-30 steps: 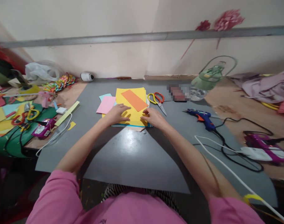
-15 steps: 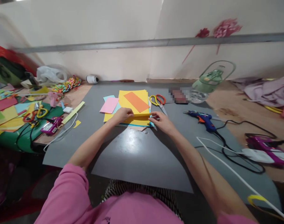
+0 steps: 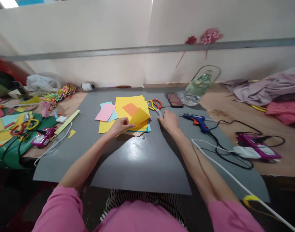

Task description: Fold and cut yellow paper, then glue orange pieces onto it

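Fingers of the left hand (image 3: 119,126) are pinching a tilted yellow sheet (image 3: 140,117) above the paper stack (image 3: 121,109), mid-frame; those of the right hand (image 3: 170,121) are resting at the scissors (image 3: 158,111) just rightward, their grip unclear. Picking-up seems to be the step; raising the scissors would be calling for a closed grip.

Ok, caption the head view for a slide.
Left hand holding curled yellow paper partly over an orange strip, right hand beside the scissors on a gray mat.
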A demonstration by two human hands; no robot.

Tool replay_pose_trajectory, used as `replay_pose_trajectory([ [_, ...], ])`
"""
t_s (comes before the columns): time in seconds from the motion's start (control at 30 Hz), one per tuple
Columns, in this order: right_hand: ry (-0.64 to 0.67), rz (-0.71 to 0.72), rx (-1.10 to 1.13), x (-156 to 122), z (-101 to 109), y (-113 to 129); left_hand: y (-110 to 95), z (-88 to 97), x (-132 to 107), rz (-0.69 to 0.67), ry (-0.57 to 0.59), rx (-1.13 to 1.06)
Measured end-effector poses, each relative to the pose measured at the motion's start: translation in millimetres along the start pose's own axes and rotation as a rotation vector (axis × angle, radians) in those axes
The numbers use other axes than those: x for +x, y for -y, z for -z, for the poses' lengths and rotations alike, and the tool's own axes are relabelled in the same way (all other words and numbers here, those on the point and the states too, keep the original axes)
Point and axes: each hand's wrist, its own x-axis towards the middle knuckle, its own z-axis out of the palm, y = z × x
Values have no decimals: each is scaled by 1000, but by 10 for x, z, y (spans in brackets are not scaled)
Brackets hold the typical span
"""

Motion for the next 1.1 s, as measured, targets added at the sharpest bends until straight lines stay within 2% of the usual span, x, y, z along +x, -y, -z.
replay_pose_trajectory([
  [0.13, 132, -69, -73, 136, 21, -4, 5, -82, -18, -31, -74, 5],
  [0.27, 208, -62, -98, 106, 97, -67, 117, -101, -4, -44, -127, -4],
  [0.43, 170, -36, -146, -120, 267, -324, 182, -109, -12, -80, -100, 1],
  [0.57, 106, -54, -215, -385, 414, -585, 107, -115, -66, -117, -92, 30],
  [0.67, -1, -46, -263, -592, 514, -634, 2, -158, -145, -140, -72, 60],
  [0.77, -75, 124, -232, -770, 526, -501, -142, -280, -291, -241, 57, 309],
  [0.8, -62, 253, -189, -813, 502, -438, -194, -333, -356, -301, 130, 454],
  [0.83, -48, 448, -115, -845, 466, -377, -244, -387, -426, -337, 175, 523],
  [0.9, -20, 750, 2, -873, 376, -280, -325, -469, -566, -402, 248, 585],
  [0.93, -10, 853, 68, -870, 333, -246, -352, -486, -626, -443, 281, 604],
  [1.0, -62, 899, 222, -839, 274, -197, -367, -454, -704, -529, 301, 640],
  [1.1, -252, 818, 470, -777, 283, -135, -295, -268, -724, -594, 157, 636],
])
